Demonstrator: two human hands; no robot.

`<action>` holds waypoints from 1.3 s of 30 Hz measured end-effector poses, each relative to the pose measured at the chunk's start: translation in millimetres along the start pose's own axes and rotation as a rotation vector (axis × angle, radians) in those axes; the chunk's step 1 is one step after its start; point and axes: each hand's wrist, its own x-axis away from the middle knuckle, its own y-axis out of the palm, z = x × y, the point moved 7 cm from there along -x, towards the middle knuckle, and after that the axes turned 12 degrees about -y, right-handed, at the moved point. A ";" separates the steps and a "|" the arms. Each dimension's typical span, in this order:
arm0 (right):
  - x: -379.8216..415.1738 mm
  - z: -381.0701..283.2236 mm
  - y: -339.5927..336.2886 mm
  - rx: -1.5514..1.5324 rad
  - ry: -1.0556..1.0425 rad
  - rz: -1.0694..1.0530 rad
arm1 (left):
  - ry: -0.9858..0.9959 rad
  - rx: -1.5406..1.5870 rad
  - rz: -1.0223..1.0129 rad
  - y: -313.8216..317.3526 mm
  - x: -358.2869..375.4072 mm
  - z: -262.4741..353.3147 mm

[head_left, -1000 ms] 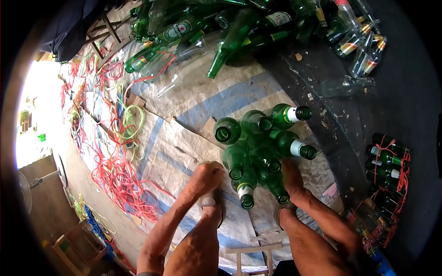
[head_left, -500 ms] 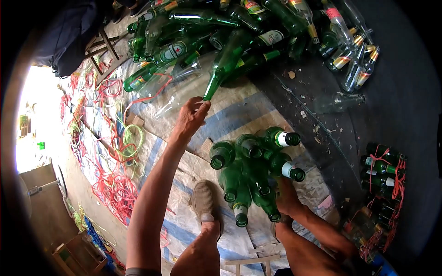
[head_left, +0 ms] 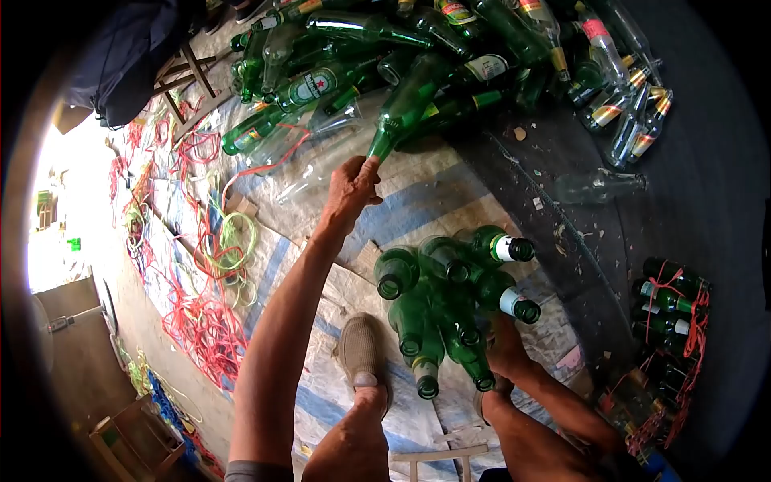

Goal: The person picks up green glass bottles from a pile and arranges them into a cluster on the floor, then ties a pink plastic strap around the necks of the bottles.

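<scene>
My left hand [head_left: 353,189] is closed around the neck of a green glass bottle [head_left: 405,104], which leans with its base toward the bottle pile. Between my feet stands a tight cluster of several green bottles [head_left: 446,301], necks up, some with white or foil collars. Low on the right side of this cluster, my right hand [head_left: 506,349] lies against the bottles, its fingers hidden behind them. A clear bottle [head_left: 313,178] lies on the sheet just beside my left hand.
A heap of green and clear bottles [head_left: 353,80] fills the far side. Tangled red and yellow-green plastic strings [head_left: 205,329] lie at left. At right are bottles bound with red string [head_left: 671,301] and a loose clear bottle [head_left: 598,186]. A striped sheet [head_left: 434,197] covers the floor.
My left hand has closed more fully around the green bottle's neck, where its fingertips were at the mouth before. The view has shifted slightly; the right hand stays at the cluster.
</scene>
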 end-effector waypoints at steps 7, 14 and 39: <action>4.7 -3.2 -0.3 0.141 -0.126 0.049 | 0.060 0.103 -0.073 -16.7 26.8 4.1; 8.3 2.5 4.3 0.254 -0.263 0.127 | -0.021 0.230 -0.061 -29.2 51.7 1.7; 17.4 0.6 8.9 0.227 -0.293 0.133 | -0.063 -0.031 0.280 -129.6 272.6 -42.2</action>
